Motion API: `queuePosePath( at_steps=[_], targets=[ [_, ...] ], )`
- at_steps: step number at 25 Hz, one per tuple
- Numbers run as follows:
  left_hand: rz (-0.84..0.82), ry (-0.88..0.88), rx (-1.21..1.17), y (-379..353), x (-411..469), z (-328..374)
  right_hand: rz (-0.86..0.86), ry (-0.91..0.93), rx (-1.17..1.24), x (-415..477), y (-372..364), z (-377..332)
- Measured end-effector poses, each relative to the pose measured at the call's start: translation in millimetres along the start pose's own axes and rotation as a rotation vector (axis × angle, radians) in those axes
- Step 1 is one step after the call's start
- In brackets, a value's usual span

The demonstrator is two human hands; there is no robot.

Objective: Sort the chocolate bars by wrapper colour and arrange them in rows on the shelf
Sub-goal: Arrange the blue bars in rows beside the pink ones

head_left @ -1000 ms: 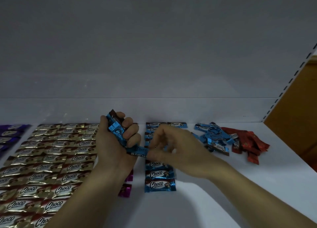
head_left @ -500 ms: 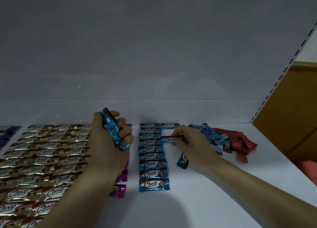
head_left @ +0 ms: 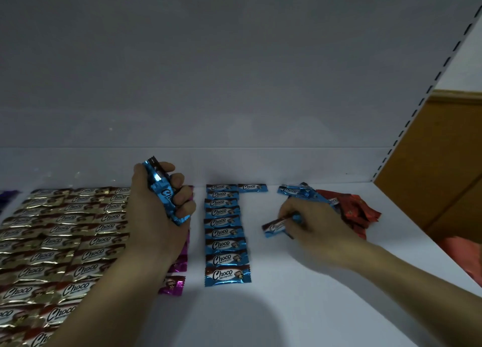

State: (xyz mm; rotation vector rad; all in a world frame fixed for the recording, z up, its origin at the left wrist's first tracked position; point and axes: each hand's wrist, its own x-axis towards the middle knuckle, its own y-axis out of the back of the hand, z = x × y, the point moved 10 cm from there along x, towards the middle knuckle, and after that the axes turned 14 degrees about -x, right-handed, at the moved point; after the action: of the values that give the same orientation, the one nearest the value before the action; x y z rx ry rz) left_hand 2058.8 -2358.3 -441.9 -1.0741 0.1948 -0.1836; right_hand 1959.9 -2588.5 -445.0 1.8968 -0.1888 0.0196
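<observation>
My left hand (head_left: 159, 211) grips a stack of blue-wrapped bars (head_left: 160, 193) above the shelf. To its right a column of blue bars (head_left: 225, 233) lies flat, with one more blue bar (head_left: 252, 187) beside its far end. My right hand (head_left: 315, 224) pinches a single blue bar (head_left: 276, 226) just over the shelf, right of that column. Behind the right hand is a loose heap of blue bars (head_left: 300, 191) and a heap of red bars (head_left: 352, 208).
Gold bars (head_left: 65, 232) fill rows on the left of the white shelf (head_left: 260, 307). Magenta bars (head_left: 173, 285) show under my left forearm, purple ones (head_left: 7, 198) at the far left. A slotted upright (head_left: 407, 122) and a brown panel (head_left: 443, 164) close the right side.
My right hand took a blue bar from the left hand's stack, carried it right past the column, and now holds one lower, nearer the loose blue heap. The left hand stayed put.
</observation>
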Motion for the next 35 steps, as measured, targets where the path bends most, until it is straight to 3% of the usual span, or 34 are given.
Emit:
queuePosePath(
  at_steps=[3,5,9,11,14,17,29,31,32,35],
  targets=[
    [-0.011,0.027,-0.011,-1,0,-3,0.169,-0.121,0.145,9,27,19],
    [-0.018,0.081,-0.013,0,-2,-10,0.188,-0.12,0.188,27,29,13],
    [-0.07,0.223,0.027,-3,-5,-24,0.043,-0.077,-0.121,70,-8,2],
    [-0.089,0.273,0.076,-5,-6,-28,0.15,-0.077,-0.29,68,-13,0],
    [-0.067,0.324,0.15,-3,-6,-34,0.355,0.077,-0.24,44,-10,-19],
    [-0.044,0.334,0.24,-1,-7,-39,0.201,0.19,-0.256,39,-35,-33],
    [0.007,0.211,0.551,4,-3,-30,0.169,0.193,-0.317,41,-47,-34],
    [-0.008,0.218,0.581,4,-4,-32,0.281,0.194,-0.154,35,-25,-41],
    [-0.04,0.22,0.621,1,-6,-33,0.336,0.172,0.042,32,-10,-42],
    [-0.134,0.251,0.786,-6,-15,-44,0.193,0.156,0.674,35,4,-59]
  ],
)
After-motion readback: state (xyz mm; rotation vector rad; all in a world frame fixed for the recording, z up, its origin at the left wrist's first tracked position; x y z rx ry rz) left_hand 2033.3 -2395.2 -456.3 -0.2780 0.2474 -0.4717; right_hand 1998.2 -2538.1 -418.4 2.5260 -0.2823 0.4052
